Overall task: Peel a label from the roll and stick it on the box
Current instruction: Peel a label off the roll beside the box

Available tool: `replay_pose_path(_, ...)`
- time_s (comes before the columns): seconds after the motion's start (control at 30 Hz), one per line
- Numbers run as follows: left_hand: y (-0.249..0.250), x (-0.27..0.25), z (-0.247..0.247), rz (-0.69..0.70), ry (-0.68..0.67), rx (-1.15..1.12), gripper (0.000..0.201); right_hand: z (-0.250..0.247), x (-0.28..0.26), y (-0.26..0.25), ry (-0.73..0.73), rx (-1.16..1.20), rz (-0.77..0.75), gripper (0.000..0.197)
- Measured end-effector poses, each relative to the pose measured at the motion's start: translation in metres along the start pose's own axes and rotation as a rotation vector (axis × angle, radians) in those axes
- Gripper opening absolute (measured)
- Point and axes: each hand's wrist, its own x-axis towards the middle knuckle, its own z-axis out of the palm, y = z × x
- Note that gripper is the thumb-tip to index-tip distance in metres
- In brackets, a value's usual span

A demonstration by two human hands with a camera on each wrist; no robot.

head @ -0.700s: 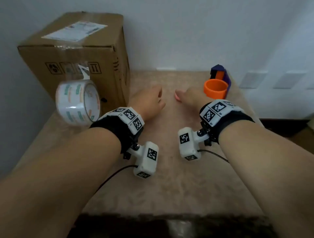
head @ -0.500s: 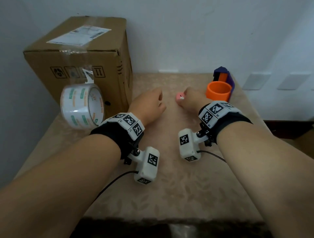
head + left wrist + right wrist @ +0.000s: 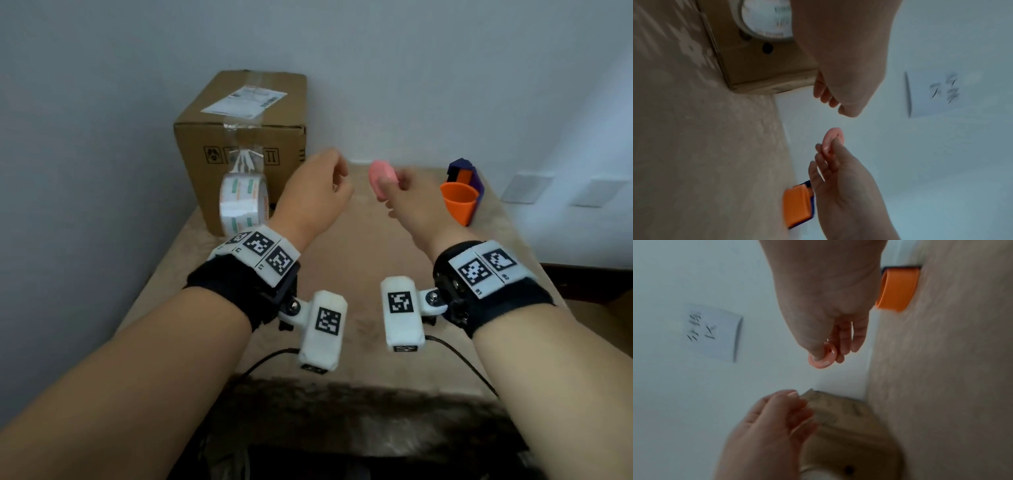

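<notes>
My right hand [image 3: 388, 192] pinches a small pink label roll [image 3: 382, 176] between thumb and fingers, raised above the table. In the right wrist view the thumb lies on the label roll's [image 3: 823, 359] flat face. My left hand [image 3: 337, 174] hovers just left of it with loosely curled fingers that hold nothing, a short gap from the label roll [image 3: 831, 139]. The brown cardboard box [image 3: 246, 102] stands at the back left against the wall, with a white shipping label on top. Its lower corner [image 3: 838, 412] shows behind my left hand [image 3: 777, 410].
A big roll of printed tape [image 3: 241, 202] hangs by its strip on the box front. An orange cup [image 3: 459, 205] and a purple-and-orange holder [image 3: 464, 171] stand at the table's back right. A handwritten note [image 3: 711, 331] is stuck on the wall. The beige table [image 3: 359, 274] lies under my wrists.
Both hands have risen off the table. The right hand has lifted the pink label roll clear of the surface, and the left hand has come up beside it.
</notes>
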Motion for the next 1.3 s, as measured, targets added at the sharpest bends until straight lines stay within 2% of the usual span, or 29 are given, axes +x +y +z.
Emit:
replay_pose_path(0.13, 0.0, -0.017, -0.037, 0.094, 0.141, 0.013, 0.005, 0.016, -0.013, -0.039, 0.028, 0.061, -0.159, 0.016)
replay_pose_path(0.27, -0.026, -0.028, -0.068, 0.102, 0.306, 0.079, 0.01, 0.036, -0.013, -0.056, 0.015, 0.042, -0.266, 0.032)
replay_pose_path(0.37, -0.056, -0.032, -0.082, -0.069, 0.404, 0.148, 0.018, 0.056, -0.01, -0.057, -0.058, -0.011, -0.295, 0.028)
replay_pose_path(0.43, -0.076, -0.032, -0.088, -0.233, 0.454, 0.086, 0.028, 0.071, -0.008, -0.058, -0.096, 0.001, -0.297, 0.019)
replay_pose_path(0.53, -0.097, -0.032, -0.09, -0.472, 0.354, -0.105, 0.044, 0.087, -0.009, -0.06, -0.137, 0.036, -0.273, 0.01)
replay_pose_path(0.6, -0.102, -0.032, -0.088, -0.54, 0.255, -0.352, 0.041, 0.092, -0.011, -0.06, -0.153, 0.042, -0.26, 0.012)
replay_pose_path(0.63, -0.102, -0.032, -0.087, -0.549, 0.226, -0.426, 0.036, 0.092, -0.011, -0.06, -0.154, 0.053, -0.257, 0.013)
replay_pose_path(0.77, -0.091, -0.033, -0.079, -0.549, 0.198, -0.438, 0.018, 0.08, -0.008, -0.057, -0.118, 0.063, -0.25, 0.007)
replay_pose_path(0.93, -0.06, -0.031, -0.06, -0.505, 0.047, -0.369, 0.031, 0.046, -0.005, -0.048, -0.034, 0.05, -0.198, 0.008)
replay_pose_path(1.0, -0.053, -0.027, -0.054, -0.516, 0.062, -0.359, 0.03, 0.036, -0.004, -0.042, -0.04, 0.043, -0.182, 0.007)
replay_pose_path(1.07, -0.049, -0.021, -0.05, -0.528, 0.161, -0.309, 0.029, 0.028, -0.003, -0.039, -0.009, -0.008, -0.204, 0.012)
replay_pose_path(1.17, -0.04, -0.017, -0.047, -0.496, 0.317, -0.154, 0.029, 0.021, -0.004, -0.044, 0.087, -0.157, -0.318, 0.017)
replay_pose_path(1.23, -0.035, -0.016, -0.046, -0.502, 0.308, -0.194, 0.026, 0.02, -0.004, -0.048, 0.065, -0.196, -0.378, 0.017)
replay_pose_path(1.3, -0.032, -0.016, -0.044, -0.529, 0.226, -0.33, 0.023, 0.021, -0.004, -0.049, -0.009, -0.18, -0.374, 0.013)
